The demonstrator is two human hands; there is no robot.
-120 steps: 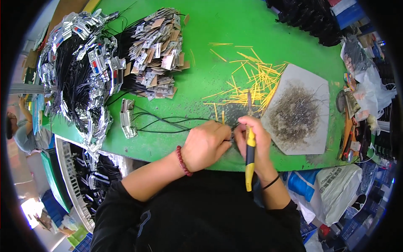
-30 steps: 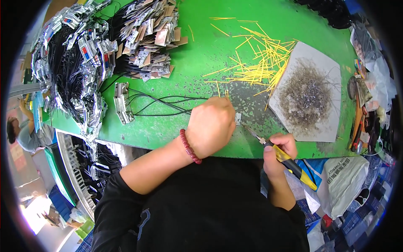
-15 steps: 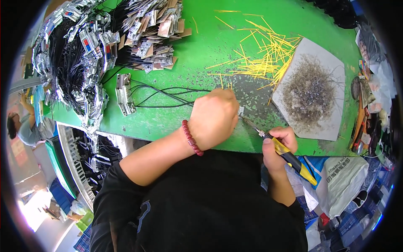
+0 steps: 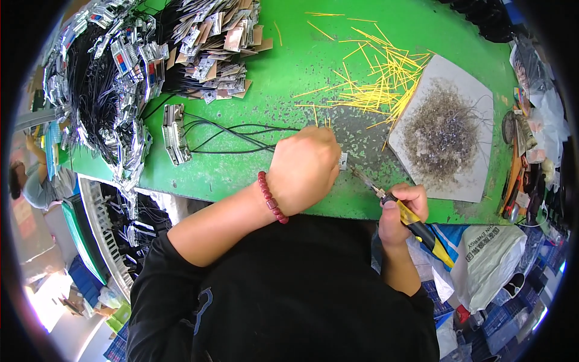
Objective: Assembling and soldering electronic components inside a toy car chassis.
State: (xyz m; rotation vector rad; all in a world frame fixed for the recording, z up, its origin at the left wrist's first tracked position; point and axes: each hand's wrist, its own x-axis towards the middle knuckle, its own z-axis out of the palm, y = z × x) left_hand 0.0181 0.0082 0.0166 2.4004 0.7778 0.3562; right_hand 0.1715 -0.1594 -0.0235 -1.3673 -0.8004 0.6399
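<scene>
My left hand, with a dark red bead bracelet on the wrist, is closed over the ends of several black wires. Its fingertips are hidden. Those wires run left to silvery metal pieces lying on the green table. Just past my left fingers a small pale plate peeks out. In my right hand is a yellow and black soldering iron, gripped near its front. Its tip points up and left toward the plate, a short gap away from it.
Many thin yellow sticks are scattered beyond my hands. A grey board bears a heap of dark debris. Bundled wires with metal parts and stacked plates fill the table's left. Tools and bags crowd the right side.
The soldering iron's tip has drawn slightly away from the small plate, widening the gap. My left hand keeps its hold, and the whole view has shifted a little.
</scene>
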